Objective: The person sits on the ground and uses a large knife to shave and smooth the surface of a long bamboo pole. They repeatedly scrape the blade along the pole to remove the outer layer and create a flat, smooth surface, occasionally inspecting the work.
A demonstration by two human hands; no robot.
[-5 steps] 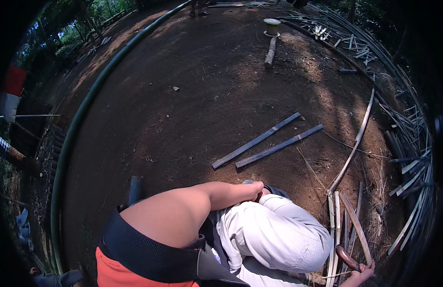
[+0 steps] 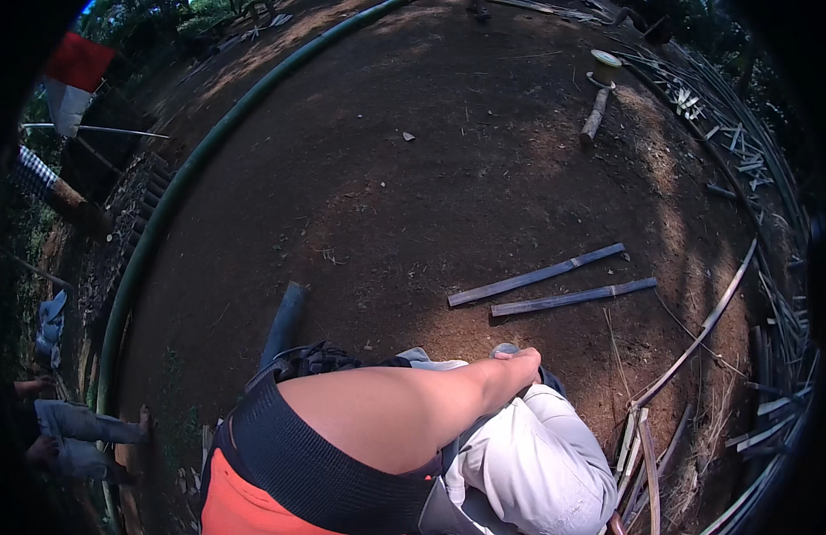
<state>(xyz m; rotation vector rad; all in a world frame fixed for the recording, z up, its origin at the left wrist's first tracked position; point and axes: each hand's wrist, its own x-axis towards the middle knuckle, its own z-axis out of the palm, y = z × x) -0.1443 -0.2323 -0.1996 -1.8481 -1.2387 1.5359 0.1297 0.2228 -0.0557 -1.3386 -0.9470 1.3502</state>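
A bare left hand (image 2: 517, 362) is seen at the end of a forearm stretched across the body beside pale trousers (image 2: 538, 464), above ground dappled by sunlight. The fingers are bent inward near a small grey item (image 2: 507, 349), but whether anything is grasped by them cannot be told. The right hand is kept outside the frame, and its grip cannot be told either. At the lower edge, just right of the trousers, part of a brown object (image 2: 617, 524) is cut off by the frame beside upright-looking bamboo strips (image 2: 649, 464). Two bamboo slats (image 2: 536, 275) are laid apart on the bare soil ahead, and a long pale strip (image 2: 698, 343) is stretched out to their right. A dark pole (image 2: 284, 321) is partly covered by the arm's side at left. Farther off, a short log (image 2: 594, 116) is set near a round, pale-topped object (image 2: 607, 59). The left side is bounded by a long green pole (image 2: 154, 236), beyond which a red-and-white flag (image 2: 78, 76) is displayed.
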